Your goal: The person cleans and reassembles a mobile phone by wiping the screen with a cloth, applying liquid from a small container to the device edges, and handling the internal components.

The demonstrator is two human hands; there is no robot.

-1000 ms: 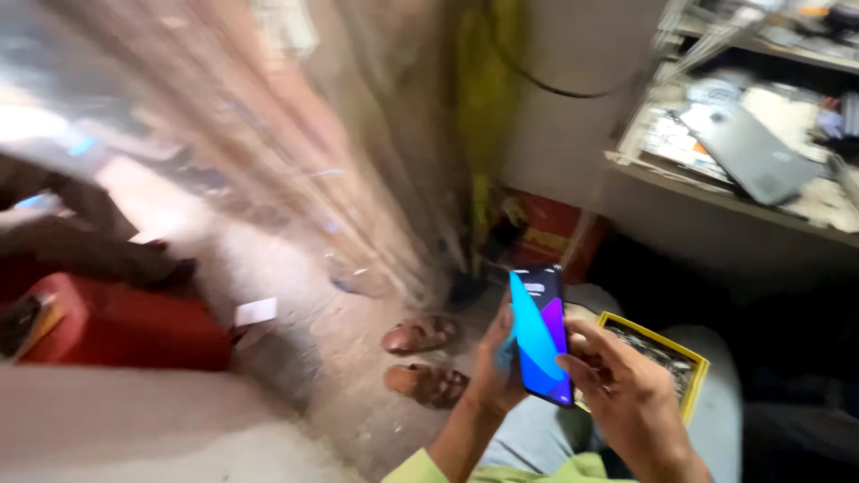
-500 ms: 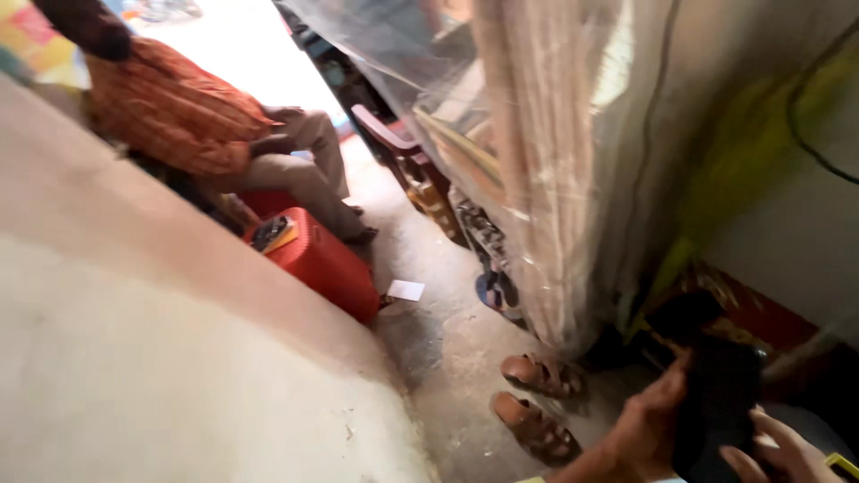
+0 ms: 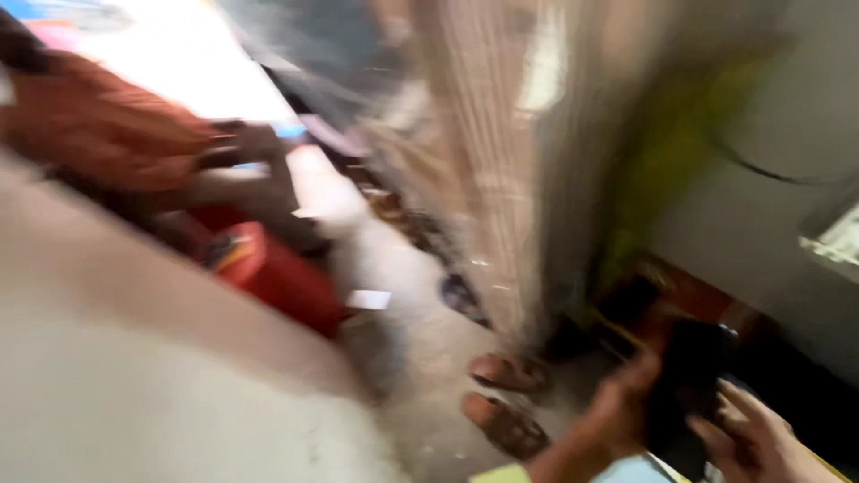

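The floor [image 3: 420, 358] below me is pale, dusty concrete, and the whole view is smeared with blur. A tall streaked post of wood and clear plastic sheeting [image 3: 501, 179] rises from the floor in the middle, and a grey wall [image 3: 761, 116] with a dark cable stands behind it on the right. A broad pale slab [image 3: 134, 385] fills the lower left corner of the view.

My left hand [image 3: 617, 416] is low at the bottom right, its fingers wrapped round the left edge of a dark rectangular phone [image 3: 693, 394] whose screen looks black. My right hand [image 3: 761, 443] is just beside the phone on its right, fingers partly spread; one finger lies close to the phone's lower edge, but through the blur I cannot tell whether it touches or grips it. So the phone sits between my two hands, over my lap, near the foot of the post.

On the floor just left of my left hand is a pair of brown sandals [image 3: 506, 398], one nearer the post, one nearer me. Farther left, against the slab, stands a red box-like container [image 3: 277, 277], with a small white scrap of paper [image 3: 369, 300] on the floor just beside it. Above the container, another person in an orange-brown patterned garment [image 3: 98, 125] sits near the upper left corner.
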